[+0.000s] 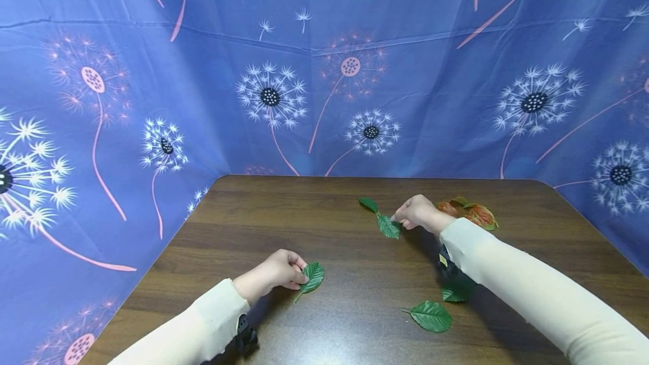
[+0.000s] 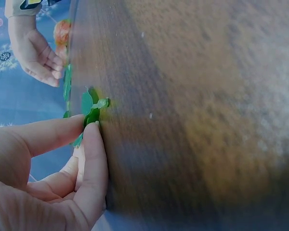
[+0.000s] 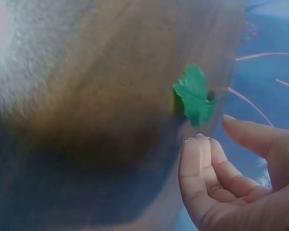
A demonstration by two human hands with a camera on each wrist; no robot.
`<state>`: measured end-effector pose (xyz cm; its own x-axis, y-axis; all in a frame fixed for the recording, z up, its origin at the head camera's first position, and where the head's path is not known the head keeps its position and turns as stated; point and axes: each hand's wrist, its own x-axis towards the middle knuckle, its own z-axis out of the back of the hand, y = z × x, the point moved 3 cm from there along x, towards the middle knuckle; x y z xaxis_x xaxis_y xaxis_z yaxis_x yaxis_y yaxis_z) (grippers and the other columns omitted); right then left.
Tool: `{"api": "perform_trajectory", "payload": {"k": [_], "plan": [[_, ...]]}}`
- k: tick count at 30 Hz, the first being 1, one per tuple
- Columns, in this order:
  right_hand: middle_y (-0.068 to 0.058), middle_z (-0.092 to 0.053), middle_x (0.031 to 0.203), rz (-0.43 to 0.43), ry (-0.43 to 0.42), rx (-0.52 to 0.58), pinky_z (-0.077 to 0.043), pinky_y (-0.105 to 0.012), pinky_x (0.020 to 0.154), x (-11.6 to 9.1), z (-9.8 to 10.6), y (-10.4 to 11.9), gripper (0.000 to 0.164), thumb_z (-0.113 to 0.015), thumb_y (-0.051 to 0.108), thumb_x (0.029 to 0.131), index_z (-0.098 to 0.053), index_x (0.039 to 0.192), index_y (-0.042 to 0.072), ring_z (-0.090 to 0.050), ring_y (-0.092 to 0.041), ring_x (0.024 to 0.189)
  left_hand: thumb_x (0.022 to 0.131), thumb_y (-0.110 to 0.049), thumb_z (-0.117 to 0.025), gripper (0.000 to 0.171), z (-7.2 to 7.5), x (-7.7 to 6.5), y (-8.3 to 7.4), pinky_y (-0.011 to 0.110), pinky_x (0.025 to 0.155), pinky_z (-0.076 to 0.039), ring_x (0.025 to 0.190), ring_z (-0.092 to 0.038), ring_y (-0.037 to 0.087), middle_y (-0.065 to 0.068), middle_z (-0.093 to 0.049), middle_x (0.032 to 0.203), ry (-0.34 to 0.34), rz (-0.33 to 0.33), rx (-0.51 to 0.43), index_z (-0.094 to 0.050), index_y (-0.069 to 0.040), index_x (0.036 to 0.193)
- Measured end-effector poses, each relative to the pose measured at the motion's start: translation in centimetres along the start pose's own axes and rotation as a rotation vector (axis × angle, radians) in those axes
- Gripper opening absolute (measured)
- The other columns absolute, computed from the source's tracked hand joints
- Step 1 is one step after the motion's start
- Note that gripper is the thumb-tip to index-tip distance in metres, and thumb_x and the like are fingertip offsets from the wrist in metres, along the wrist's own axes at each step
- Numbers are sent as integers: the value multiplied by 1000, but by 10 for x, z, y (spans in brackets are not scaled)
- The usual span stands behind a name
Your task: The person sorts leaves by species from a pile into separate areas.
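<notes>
My left hand [image 1: 280, 271] pinches a green artificial leaf [image 1: 314, 276] between thumb and fingers, low over the left-middle of the table. Seen from the left wrist, that leaf [image 2: 92, 115] is nearly edge-on, its stem end pointing away from the fingers. Farther back and to the right, my right hand [image 1: 418, 211] has its fingertips right beside a green leaf [image 1: 389, 227]. The right wrist view shows thumb and fingers apart, nothing between them, with a leaf [image 3: 193, 94] just beyond. Another green leaf [image 1: 368, 204] lies behind it, their ends meeting.
Red-orange and green leaves [image 1: 476, 215] lie behind the right wrist. Two more green leaves, one whole [image 1: 431, 316] and one partly hidden by the right arm [image 1: 454, 295], lie nearer the front. A blue dandelion-print cloth [image 1: 314, 100] hangs behind the wooden table [image 1: 263, 213].
</notes>
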<state>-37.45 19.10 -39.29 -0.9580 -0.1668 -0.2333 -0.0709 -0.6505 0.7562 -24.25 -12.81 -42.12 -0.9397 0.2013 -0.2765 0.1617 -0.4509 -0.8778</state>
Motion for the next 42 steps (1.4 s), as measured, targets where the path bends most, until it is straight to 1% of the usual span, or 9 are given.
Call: {"api": "perform_trajectory", "payload": {"k": [4,11,20,22,26,28,31,36,42], "plan": [[-20,-70,105,9,5,17,-61,-31,74,-4,9,4,26,-62,9,91,-65,110,-10,-66,-15,79,78,10,-69,13,0,0,1,24,59,-59,60,-56,9,1,-55,69,-1,4,4,-64,10,91],[-21,-70,102,29,17,-9,-60,-30,73,-13,20,8,26,-61,10,92,-65,108,-10,-67,-16,79,79,10,-69,12,1,0,0,24,60,-59,62,-57,10,2,-56,70,-2,19,11,-64,9,90],[-18,-68,105,108,150,-50,-58,-40,83,-23,32,11,33,-57,15,96,-61,117,-10,-66,-19,84,79,10,-68,13,1,-1,-1,24,60,-59,61,-57,9,1,-56,69,7,12,5,-64,10,92],[-18,-68,105,131,168,-53,-58,-40,82,-26,36,13,32,-57,15,96,-62,117,-9,-66,-20,85,79,9,-69,13,1,-2,-1,23,60,-59,61,-57,9,1,-56,69,11,8,4,-64,10,91],[-10,-70,96,166,190,-58,-59,-34,74,-34,42,13,31,-61,16,95,-63,114,-7,-66,-18,81,79,9,-68,14,1,-2,-1,24,61,-59,61,-57,9,1,-56,69,15,5,-5,-64,11,92],[-5,-70,92,169,201,-58,-59,-32,72,-38,44,10,30,-64,17,93,-64,113,-6,-65,-16,78,79,10,-68,15,1,-2,-1,24,61,-59,61,-57,9,0,-55,69,16,10,-7,-63,12,93],[-4,-69,88,180,207,-72,-58,-33,69,-45,47,6,31,-67,19,91,-65,110,-5,-63,-14,73,79,10,-68,15,1,-1,-2,25,62,-59,61,-56,9,1,-54,69,18,13,-13,-63,12,93],[-7,-68,89,201,222,-95,-57,-34,65,-56,52,-6,34,-70,20,88,-64,111,-6,-61,-17,69,79,11,-67,15,1,0,-2,24,61,-59,61,-56,9,1,-54,70,27,20,-14,-62,12,93],[-13,-70,96,245,280,-89,-59,-37,68,-73,57,-21,36,-70,18,88,-62,111,-8,-64,-23,77,79,10,-66,13,0,0,0,23,61,-58,61,-57,8,0,-57,71,45,17,-16,-62,12,92]]}}
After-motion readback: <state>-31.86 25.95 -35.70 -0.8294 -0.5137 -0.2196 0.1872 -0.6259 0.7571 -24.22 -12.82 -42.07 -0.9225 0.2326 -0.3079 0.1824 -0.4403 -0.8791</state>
